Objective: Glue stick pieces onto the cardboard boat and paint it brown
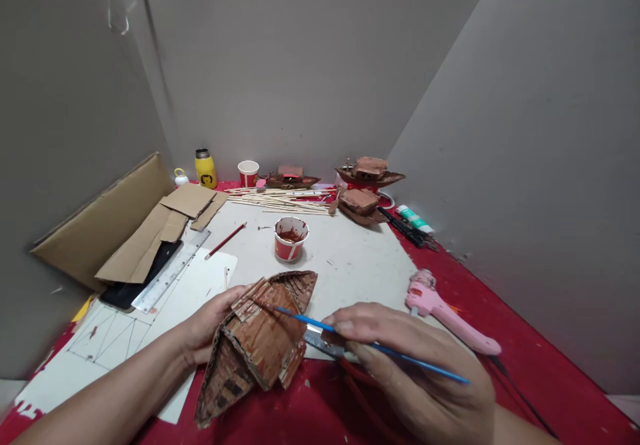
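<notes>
My left hand (210,325) grips a brown-painted cardboard model boat (267,328) by its far left side, with most of the fingers hidden behind it. The boat is tilted, its curved roof turned up toward me. In my right hand (400,352) is a thin blue paintbrush (320,325), pinched between thumb and fingers. Its tip touches the roof near the upper left edge, where the paint looks wet and reddish. Beyond the boat stands a red and white paper cup (290,240) with brown paint inside.
Three finished-looking model boats (370,172) sit at the back, beside thin wooden sticks (280,198). Cardboard pieces (145,245), a ruler (170,272) and a pencil (225,240) lie left. A pink glue gun (450,312) rests right; a yellow bottle (205,168) stands back left.
</notes>
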`<state>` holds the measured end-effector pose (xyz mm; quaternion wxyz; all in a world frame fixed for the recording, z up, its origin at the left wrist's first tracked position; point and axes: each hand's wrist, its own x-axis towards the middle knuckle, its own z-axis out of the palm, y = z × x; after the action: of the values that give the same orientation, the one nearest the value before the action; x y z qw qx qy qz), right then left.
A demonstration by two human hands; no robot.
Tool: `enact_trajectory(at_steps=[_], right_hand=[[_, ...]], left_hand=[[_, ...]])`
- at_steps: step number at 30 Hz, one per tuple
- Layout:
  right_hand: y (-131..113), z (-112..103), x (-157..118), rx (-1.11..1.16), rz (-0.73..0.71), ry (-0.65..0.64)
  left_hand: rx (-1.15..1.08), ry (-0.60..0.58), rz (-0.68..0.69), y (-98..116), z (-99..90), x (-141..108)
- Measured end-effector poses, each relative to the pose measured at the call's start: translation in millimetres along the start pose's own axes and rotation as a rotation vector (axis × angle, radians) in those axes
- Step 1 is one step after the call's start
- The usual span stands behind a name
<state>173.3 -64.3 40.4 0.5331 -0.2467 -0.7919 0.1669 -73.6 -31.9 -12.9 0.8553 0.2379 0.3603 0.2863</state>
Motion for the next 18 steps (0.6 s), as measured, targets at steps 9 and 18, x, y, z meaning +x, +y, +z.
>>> enact_trajectory(at_steps=[9,18], right_hand=[[0.4,-1.7,-7.4,0.160,0.171,0.086],[4.5,5.2,-7.7,0.200,0.212,0.062]], left_hand=[[0.043,0.025,-0.025,1.1,4.5,-3.2],[0.023,-0.034,-0.057,5.9,12.8,-3.6]])
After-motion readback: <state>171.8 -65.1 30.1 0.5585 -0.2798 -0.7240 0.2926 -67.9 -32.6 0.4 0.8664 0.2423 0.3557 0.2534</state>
